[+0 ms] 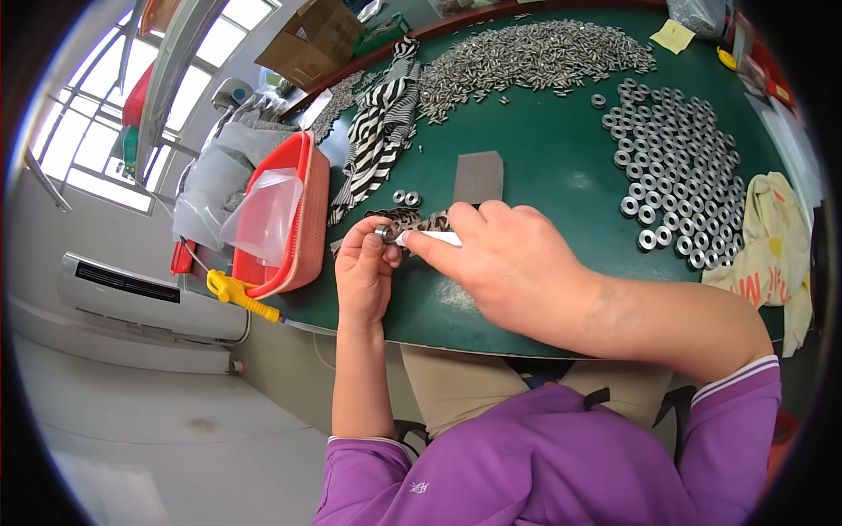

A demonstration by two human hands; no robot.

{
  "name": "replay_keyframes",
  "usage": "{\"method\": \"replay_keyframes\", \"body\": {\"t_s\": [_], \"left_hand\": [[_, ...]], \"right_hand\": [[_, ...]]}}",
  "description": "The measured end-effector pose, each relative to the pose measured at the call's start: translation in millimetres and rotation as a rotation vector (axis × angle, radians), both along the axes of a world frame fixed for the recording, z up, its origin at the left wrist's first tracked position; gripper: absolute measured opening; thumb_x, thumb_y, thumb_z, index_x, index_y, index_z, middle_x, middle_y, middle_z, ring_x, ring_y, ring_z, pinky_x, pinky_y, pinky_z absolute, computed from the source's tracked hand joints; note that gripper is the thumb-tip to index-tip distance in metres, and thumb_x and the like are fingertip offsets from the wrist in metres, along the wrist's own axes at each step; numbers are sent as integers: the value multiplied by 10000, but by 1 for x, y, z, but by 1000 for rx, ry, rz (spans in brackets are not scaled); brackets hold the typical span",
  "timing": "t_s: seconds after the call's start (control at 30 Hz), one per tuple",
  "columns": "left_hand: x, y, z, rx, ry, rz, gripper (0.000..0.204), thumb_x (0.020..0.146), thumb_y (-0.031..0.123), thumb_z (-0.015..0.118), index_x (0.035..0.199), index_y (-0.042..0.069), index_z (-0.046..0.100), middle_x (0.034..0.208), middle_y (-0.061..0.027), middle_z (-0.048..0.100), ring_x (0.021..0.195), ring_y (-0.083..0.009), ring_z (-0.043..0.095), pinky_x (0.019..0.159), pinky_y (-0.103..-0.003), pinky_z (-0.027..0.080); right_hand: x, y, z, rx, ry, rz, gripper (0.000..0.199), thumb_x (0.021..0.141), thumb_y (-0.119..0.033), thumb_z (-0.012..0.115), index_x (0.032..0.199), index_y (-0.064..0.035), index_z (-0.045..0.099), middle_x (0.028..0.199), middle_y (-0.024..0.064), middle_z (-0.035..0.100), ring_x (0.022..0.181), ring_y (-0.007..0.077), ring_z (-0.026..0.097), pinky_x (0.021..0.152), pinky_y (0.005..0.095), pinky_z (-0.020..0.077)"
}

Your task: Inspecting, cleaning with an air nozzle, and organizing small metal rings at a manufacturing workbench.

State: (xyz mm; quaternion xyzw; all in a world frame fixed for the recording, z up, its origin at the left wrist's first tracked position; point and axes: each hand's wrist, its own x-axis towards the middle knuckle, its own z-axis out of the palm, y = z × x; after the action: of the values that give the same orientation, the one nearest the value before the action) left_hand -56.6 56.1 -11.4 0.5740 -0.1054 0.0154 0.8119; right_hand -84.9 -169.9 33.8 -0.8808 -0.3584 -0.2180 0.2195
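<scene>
Between the thumb and fingers of my left hand (360, 272) is a small shiny metal ring (383, 232). My right hand (513, 254) grips a slim white pen-like tool (443, 238), its tip at the ring or just beside it; whether they touch I cannot tell. Under and behind my hands lies a brown patterned cloth (428, 223), partly covered by them. A pair of similar metal rings (405, 197) rests on the green table (561, 158) just beyond the left fingers. Behind the right hand lies a flat grey block (479, 178).
Many metal rings (675, 167) stand grouped on the right, near a pale yellow cloth (767, 237). Small metal pins (544, 57) are heaped at the back. On the left are a striped cloth (377, 123), a red basket (311, 210) and a yellow air gun (239, 292).
</scene>
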Motion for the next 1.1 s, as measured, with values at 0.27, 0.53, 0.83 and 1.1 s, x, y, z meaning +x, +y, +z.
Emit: {"method": "replay_keyframes", "body": {"t_s": [0.27, 0.53, 0.83, 1.1], "left_hand": [[3, 6, -2, -13, 42, -97, 288, 901, 237, 573, 1060, -2, 553, 874, -34, 579, 680, -92, 500, 614, -206, 413], [2, 3, 0, -41, 32, -56, 250, 913, 193, 550, 1073, 1, 550, 913, -51, 588, 696, -90, 508, 627, -208, 427], [2, 1, 1, -8, 47, -34, 245, 910, 200, 559, 1054, 1, 549, 880, -38, 576, 679, -92, 493, 610, -208, 410], [3, 5, -2, -11, 87, -52, 262, 907, 224, 563, 1045, 2, 554, 823, -23, 557, 657, -96, 471, 593, -214, 394]], "right_hand": [[10, -1, -4, -6, -172, 5, 428, 695, -104, 580, 1119, -163, 589, 808, 12, 483, 738, 173, 480, 601, 296, 384], [7, -1, -5, 104, 187, 76, 403, 746, -63, 548, 1134, -169, 584, 817, 71, 510, 709, 245, 564, 570, 349, 472], [7, -2, -1, 32, 63, 31, 411, 742, -71, 549, 1135, -184, 589, 833, 68, 507, 734, 233, 538, 601, 349, 457], [10, -2, -4, 12, -208, 24, 283, 749, -131, 563, 1025, -134, 626, 831, 27, 512, 772, 180, 509, 621, 312, 394]]}}
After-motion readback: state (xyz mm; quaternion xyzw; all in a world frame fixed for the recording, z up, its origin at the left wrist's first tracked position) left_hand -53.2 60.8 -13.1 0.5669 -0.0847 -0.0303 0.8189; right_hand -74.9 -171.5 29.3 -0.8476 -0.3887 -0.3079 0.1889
